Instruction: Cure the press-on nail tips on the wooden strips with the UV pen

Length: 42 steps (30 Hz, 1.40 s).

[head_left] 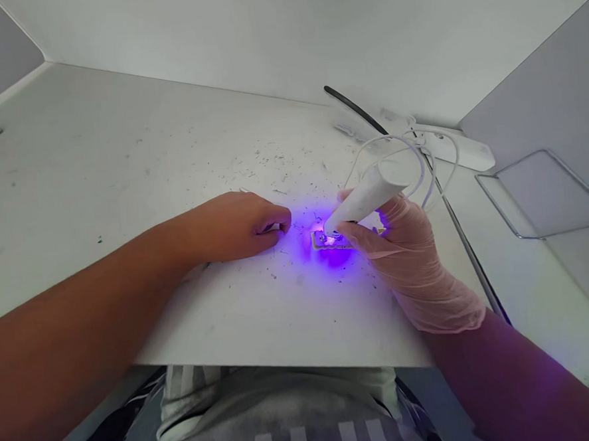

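My right hand [400, 240], in a thin pinkish see-through glove, is wrapped around a white hand-held UV lamp [365, 196]. The lamp tilts down to the left, its lower end glowing violet just over a small flat piece with a pale rim [317, 243]. Part of that piece is hidden by the lamp and my fingers. To the left, my bare left hand [247, 227] rests on the white table with its fingers curled in, apart from the lit piece. Nothing shows in the gap by its thumb; the palm side is hidden.
Small dark scraps [271, 159] lie scattered over the table [94, 139]. Behind the lamp are a looped white cable [457, 154], a black curved strip [355, 108] and a long white device [462, 149]. Wire frames [545, 235] stand at right and far left.
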Each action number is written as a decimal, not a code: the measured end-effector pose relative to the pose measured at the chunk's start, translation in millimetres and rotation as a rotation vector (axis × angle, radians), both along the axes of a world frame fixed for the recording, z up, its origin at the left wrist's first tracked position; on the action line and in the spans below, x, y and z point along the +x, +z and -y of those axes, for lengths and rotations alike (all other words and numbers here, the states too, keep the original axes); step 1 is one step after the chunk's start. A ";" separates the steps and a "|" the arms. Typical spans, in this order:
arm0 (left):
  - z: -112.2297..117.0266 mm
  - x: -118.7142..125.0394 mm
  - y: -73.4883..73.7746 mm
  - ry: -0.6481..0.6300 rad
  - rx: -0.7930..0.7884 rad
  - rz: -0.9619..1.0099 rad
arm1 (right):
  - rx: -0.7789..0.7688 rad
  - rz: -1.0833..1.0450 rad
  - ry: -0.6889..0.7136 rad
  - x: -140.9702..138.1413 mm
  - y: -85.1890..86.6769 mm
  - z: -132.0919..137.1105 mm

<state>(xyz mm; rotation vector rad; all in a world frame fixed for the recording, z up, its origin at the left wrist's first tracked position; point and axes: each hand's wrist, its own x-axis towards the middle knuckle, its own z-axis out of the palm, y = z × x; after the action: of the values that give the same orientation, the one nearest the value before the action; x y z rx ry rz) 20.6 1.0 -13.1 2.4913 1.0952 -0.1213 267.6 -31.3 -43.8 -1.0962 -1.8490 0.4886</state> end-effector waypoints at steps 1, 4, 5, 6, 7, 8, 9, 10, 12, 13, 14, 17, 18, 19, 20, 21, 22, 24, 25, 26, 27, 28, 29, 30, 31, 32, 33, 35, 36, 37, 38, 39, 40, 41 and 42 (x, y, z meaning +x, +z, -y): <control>0.1 0.1 0.0 0.000 0.002 0.001 | 0.001 -0.001 -0.001 0.0 -0.1 -0.1; 0.3 0.3 0.1 0.004 0.001 0.004 | -0.005 -0.005 -0.003 0.5 -0.9 -0.2; 0.3 0.4 0.0 0.005 0.000 0.007 | -0.012 -0.007 -0.002 0.7 -1.3 -0.2; 0.4 0.3 -0.1 0.006 0.000 0.009 | -0.020 -0.008 0.000 0.9 -1.5 -0.2; 0.4 0.3 -0.3 0.006 0.000 0.010 | -0.024 -0.009 0.004 1.1 -1.7 -0.2; 0.4 0.2 -0.4 0.006 0.001 0.009 | -0.029 -0.008 0.009 1.2 -1.8 -0.2; 0.3 0.1 -0.5 0.007 0.002 0.009 | -0.032 -0.007 0.015 1.3 -1.8 -0.1; 0.2 -0.1 -0.6 0.007 0.004 0.010 | -0.029 -0.007 0.020 1.3 -1.7 -0.1; -0.1 -0.3 -0.5 0.004 0.001 0.011 | -0.018 -0.008 0.021 1.3 -1.5 -0.1; -0.2 -0.4 -0.5 0.003 -0.001 0.011 | -0.014 -0.009 0.021 1.2 -1.6 -0.2; -0.4 -0.5 -0.4 0.002 -0.003 0.008 | -0.012 -0.011 0.019 1.2 -1.8 -0.3; -0.5 -0.5 -0.6 0.003 -0.001 -0.001 | -0.014 -0.012 0.022 1.7 -3.4 -0.9; -0.4 -0.5 -0.7 0.002 0.002 0.002 | -0.010 -0.014 0.024 2.0 -4.0 -1.2; -0.3 -0.3 -0.8 0.001 0.004 0.007 | -0.006 -0.014 0.026 2.3 -4.6 -1.4; -0.2 -0.2 -0.9 0.000 0.004 0.010 | -0.003 -0.013 0.026 2.5 -4.9 -1.6; -0.2 0.0 -0.9 0.000 0.002 0.011 | -0.001 -0.009 0.028 2.8 -5.1 -1.7; -0.2 0.1 -0.9 0.002 0.000 0.010 | 0.001 -0.006 0.028 2.9 -5.1 -1.6; -0.4 0.4 -0.7 0.008 0.000 0.002 | -0.002 0.000 0.027 2.9 -4.6 -1.2; -0.5 0.4 -0.6 0.008 -0.001 0.000 | -0.003 0.000 0.023 2.8 -4.2 -0.9; -0.7 0.4 -0.5 0.006 -0.001 0.000 | -0.004 -0.001 0.018 2.6 -3.9 -0.6; -0.8 0.3 -0.4 0.004 -0.002 0.001 | -0.006 -0.003 0.014 2.4 -3.6 -0.3; -0.9 0.2 -0.3 0.002 -0.003 0.000 | -0.009 -0.003 0.011 2.3 -3.3 -0.1; -0.9 0.1 -0.2 0.002 -0.005 -0.001 | -0.012 -0.004 0.010 2.1 -3.2 0.1; -0.8 -0.1 -0.2 0.003 -0.006 -0.003 | -0.011 -0.006 0.009 2.0 -3.2 0.2; -0.8 -0.3 -0.2 0.005 -0.006 -0.005 | -0.011 -0.004 0.009 2.0 -3.2 0.3; -0.7 -0.4 -0.2 0.005 -0.005 -0.005 | -0.009 -0.002 0.006 2.0 -3.2 0.3; -0.6 -0.6 -0.4 0.004 -0.005 -0.003 | -0.007 0.000 0.003 2.0 -3.2 0.3; -0.5 -0.8 -0.8 0.000 -0.005 -0.001 | -0.003 -0.005 0.005 1.9 -3.2 0.2; -0.5 -0.8 -0.9 -0.002 -0.004 0.000 | -0.003 -0.010 0.010 1.9 -3.1 0.0; -0.5 -0.8 -1.1 -0.004 -0.003 0.001 | -0.004 -0.017 0.015 1.7 -3.0 -0.2; -0.6 -0.7 -1.1 -0.005 -0.002 0.001 | -0.003 -0.026 0.020 1.6 -2.9 -0.4; -0.6 -0.5 -1.1 -0.005 -0.001 0.001 | -0.003 -0.029 0.026 1.5 -2.8 -0.7; -0.7 -0.4 -1.1 -0.003 0.001 0.002 | -0.002 -0.032 0.029 1.4 -2.7 -0.9; -0.8 -0.3 -1.1 -0.001 0.001 0.001 | -0.001 -0.033 0.032 1.4 -2.6 -1.2; -0.8 -0.2 -1.0 0.001 0.001 0.001 | 0.000 -0.033 0.037 1.4 -2.6 -1.5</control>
<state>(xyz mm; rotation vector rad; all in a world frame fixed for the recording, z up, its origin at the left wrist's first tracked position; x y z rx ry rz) 20.3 1.8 -14.1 2.4918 1.0963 -0.1191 269.0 -29.8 -46.4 -1.0489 -1.8432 0.5254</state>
